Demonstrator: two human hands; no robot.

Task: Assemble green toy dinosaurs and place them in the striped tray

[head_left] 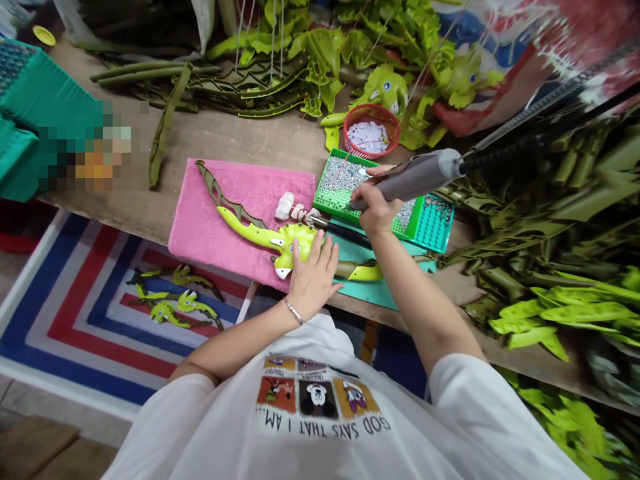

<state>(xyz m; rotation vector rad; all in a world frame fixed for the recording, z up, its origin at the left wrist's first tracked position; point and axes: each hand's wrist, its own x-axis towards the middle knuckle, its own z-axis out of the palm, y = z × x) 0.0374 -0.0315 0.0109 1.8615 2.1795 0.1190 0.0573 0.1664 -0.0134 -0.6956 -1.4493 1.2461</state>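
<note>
My left hand (313,277), fingers spread, lies flat on the dragon-head middle of a lime-green and olive plastic toy bow (250,232). The bow lies across a pink towel and a teal mat. My right hand (379,212) is wrapped round a grey electric screwdriver (423,175) hanging from a spring and cord. The screwdriver is tilted over a green tray of small screws (340,177); its tip is hard to make out. Between the tray and the bow lies a black-handled tool (347,233), its metal end near a white, cloth-like wrapped piece (286,207).
A red basket (351,142) with white bits stands behind the tray. Olive and lime plastic parts pile up at the back and right (550,220). Green crates (45,100) stand at far left. Below left, finished-looking bows lie on a striped sheet (65,300).
</note>
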